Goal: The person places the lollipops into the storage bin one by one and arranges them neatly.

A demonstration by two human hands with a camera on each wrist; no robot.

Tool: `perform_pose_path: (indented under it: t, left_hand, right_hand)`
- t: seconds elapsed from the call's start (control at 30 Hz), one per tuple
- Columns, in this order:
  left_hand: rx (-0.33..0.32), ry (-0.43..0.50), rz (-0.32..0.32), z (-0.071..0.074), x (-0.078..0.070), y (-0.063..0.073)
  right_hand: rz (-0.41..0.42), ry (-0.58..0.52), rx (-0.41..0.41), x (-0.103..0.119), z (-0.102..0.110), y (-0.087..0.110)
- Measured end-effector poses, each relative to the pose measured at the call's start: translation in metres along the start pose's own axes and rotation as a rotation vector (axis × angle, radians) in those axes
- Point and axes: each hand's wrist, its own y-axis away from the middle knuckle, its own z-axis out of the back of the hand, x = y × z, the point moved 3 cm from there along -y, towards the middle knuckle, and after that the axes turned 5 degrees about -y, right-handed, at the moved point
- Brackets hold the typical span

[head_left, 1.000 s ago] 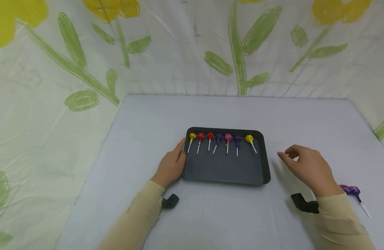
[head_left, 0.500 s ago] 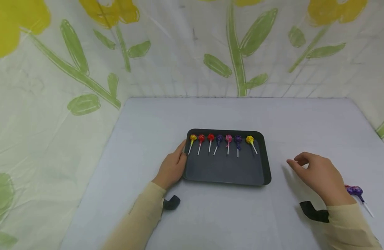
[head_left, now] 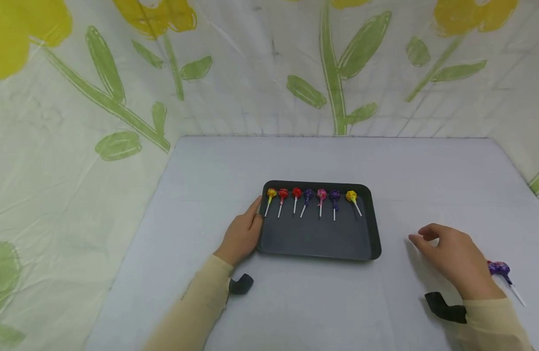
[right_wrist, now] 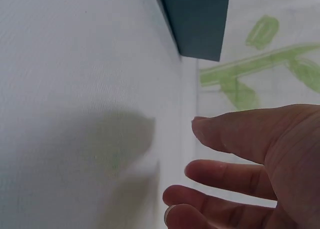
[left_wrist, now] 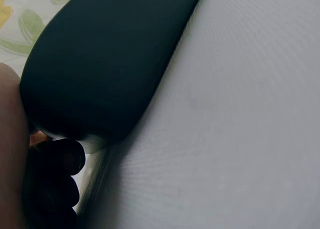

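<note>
My left hand [head_left: 239, 236] grips the left edge of a dark rectangular baking tray [head_left: 313, 239]. In the left wrist view the fingers [left_wrist: 60, 161] curl at the tray's corner. Along the tray's far side lies a row of several wrapped lollipops, sticks toward me: a yellow-and-red one [head_left: 271, 193] at the left end, then red, purple and pink ones, and a yellow one [head_left: 351, 196] at the right end. To the right of the tray, my right hand [head_left: 458, 258] hovers over the table with loosely bent fingers and nothing in them.
Beside my right wrist, purple and red lollipops [head_left: 499, 268] lie on the white table [head_left: 313, 312], partly hidden by the hand. A white curtain [head_left: 251, 78] with painted yellow flowers hangs behind the table's far edge.
My right hand has drawn away from the tray, rightward and toward me. The left hand keeps its hold on the tray, and the lollipops lie as before.
</note>
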Motion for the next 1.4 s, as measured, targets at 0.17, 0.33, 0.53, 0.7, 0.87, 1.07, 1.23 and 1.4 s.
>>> perform_pose_path:
  t: [0.17,0.33,0.53,0.7,0.87,1.07,1.23,1.4]
  left_hand:
    - [0.01,0.003,0.013,0.0,-0.001,0.0]
    - [0.011,0.003,0.016,0.001,-0.001,0.0]
    - [0.009,0.009,0.02,0.001,-0.001,0.001]
    - [0.011,0.013,0.02,0.001,0.0,0.0]
    - [0.017,0.015,0.019,0.002,-0.001,0.0]
    - [0.018,0.018,0.027,0.001,0.001,0.0]
    - [0.014,0.018,0.023,0.001,0.001,0.0]
    - [0.009,0.01,0.008,0.0,0.002,-0.001]
  right_hand:
    - [-0.027,0.012,-0.023,-0.01,0.002,0.004]
    - [-0.064,0.029,-0.02,-0.021,0.006,0.009]
    - [-0.109,0.037,-0.033,-0.032,0.01,0.012]
    - [-0.145,0.046,-0.036,-0.04,0.013,0.018]
    - [-0.162,0.052,-0.058,-0.045,0.015,0.025]
    - [-0.198,0.073,-0.081,-0.052,0.014,0.029]
    - [-0.23,0.081,-0.087,-0.059,0.013,0.032]
    - [-0.244,0.074,-0.106,-0.065,0.011,0.039]
